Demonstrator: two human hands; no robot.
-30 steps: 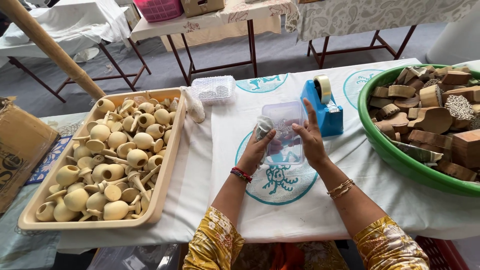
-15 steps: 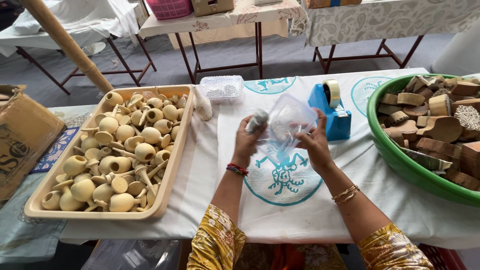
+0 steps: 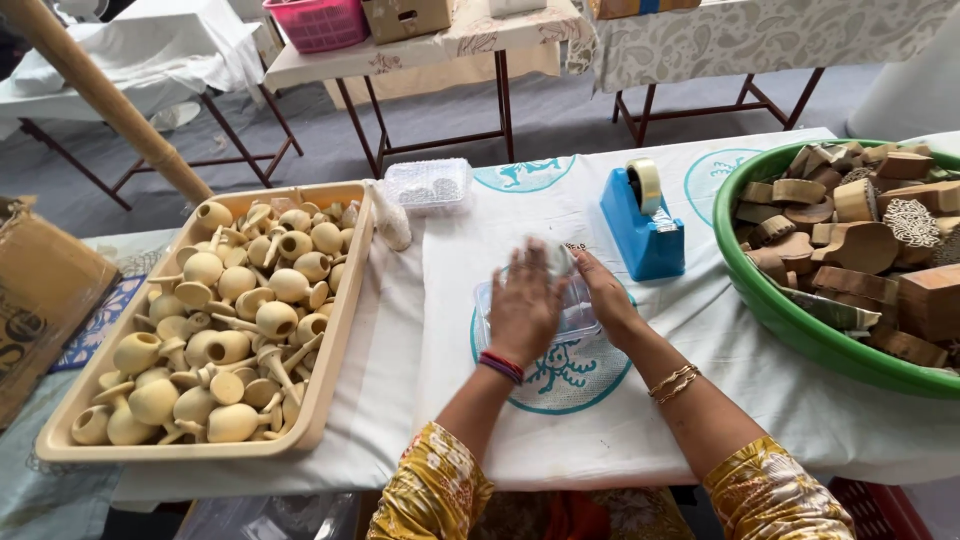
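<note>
Mostly, the left hand (image 3: 524,305) hides the clear bag (image 3: 580,318); its contents unreadable.

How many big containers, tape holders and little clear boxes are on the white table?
Tan tray of wooden knobs: 1
Green tub of wooden blocks: 1
Blue tape dispenser: 1
Small clear box: 1
Clear bag under the hands: 1
Total: 5

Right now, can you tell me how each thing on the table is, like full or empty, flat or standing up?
Clear plastic bag: flat on the cloth, pressed under both hands.
Left hand: palm down on the bag.
Right hand: resting on the bag's edge.
Tan tray: full of pale wooden pieces.
Green tub: heaped with wooden blocks.
Blue tape dispenser: upright, roll loaded.
Small clear box: closed.
</note>
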